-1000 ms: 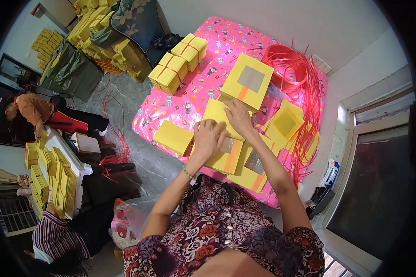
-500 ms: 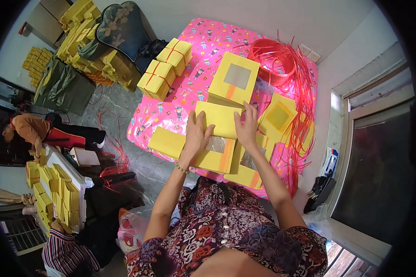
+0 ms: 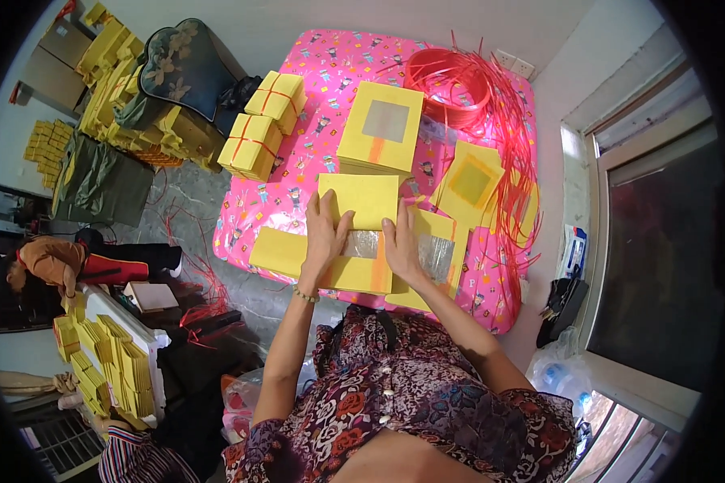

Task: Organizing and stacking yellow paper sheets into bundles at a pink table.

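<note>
My left hand grips the left side of a yellow paper piece, its thumb across the near edge. At the opposite side, my right hand holds the same piece, thumb on the near edge and fingers along the right edge. Under my hands lie flat yellow paper sheets with clear windows and orange strips; one windowed sheet shows beside my right wrist. Just beyond stands a stack of yellow windowed sheets. Whether the held piece is one folded sheet or several, I cannot tell.
Two tied yellow bundles sit at the left of the pink patterned tabletop. A red basin with loose red strips lies at the far right. Two people work at a side table on the left, beside yellow stacks.
My view has shifted, so the table sits further left. Both hands stay on the yellow piece, and my right hand has come lower along its right edge.
</note>
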Demonstrator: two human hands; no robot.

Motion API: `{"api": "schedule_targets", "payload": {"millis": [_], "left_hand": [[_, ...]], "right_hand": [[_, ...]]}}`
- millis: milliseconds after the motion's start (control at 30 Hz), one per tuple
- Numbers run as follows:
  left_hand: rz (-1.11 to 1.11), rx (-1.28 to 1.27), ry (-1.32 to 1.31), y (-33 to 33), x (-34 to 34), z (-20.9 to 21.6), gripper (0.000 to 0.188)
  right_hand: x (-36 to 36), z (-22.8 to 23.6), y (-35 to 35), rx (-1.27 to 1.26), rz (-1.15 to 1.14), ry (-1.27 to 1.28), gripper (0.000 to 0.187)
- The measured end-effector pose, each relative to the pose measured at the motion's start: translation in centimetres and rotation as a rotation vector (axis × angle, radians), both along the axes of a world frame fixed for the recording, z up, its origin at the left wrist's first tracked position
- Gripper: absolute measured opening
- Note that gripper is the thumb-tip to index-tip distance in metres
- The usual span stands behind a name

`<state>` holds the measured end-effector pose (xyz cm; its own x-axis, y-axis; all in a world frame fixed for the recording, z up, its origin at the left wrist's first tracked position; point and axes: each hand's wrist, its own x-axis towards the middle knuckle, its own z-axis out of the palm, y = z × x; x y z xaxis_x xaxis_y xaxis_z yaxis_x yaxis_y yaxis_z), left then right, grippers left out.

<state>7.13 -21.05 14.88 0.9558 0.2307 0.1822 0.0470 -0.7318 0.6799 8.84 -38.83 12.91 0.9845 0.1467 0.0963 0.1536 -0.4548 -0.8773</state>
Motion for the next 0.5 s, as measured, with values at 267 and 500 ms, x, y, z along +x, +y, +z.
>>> {"api": "schedule_targets", "payload": {"millis": [267,500], "left_hand": [[0.016,-0.048,-0.004,0.2,0.1,-0.1,0.062],[0.045,-0.074,-0.035,0.3,-0.1,-0.5,0.063]], "right_hand": [[0.4,0.5,-0.6,0.066,0.089,0.084,0.058],[2.1,2.5,0.1,-0.066,-0.058,-0.277,0.055]]}}
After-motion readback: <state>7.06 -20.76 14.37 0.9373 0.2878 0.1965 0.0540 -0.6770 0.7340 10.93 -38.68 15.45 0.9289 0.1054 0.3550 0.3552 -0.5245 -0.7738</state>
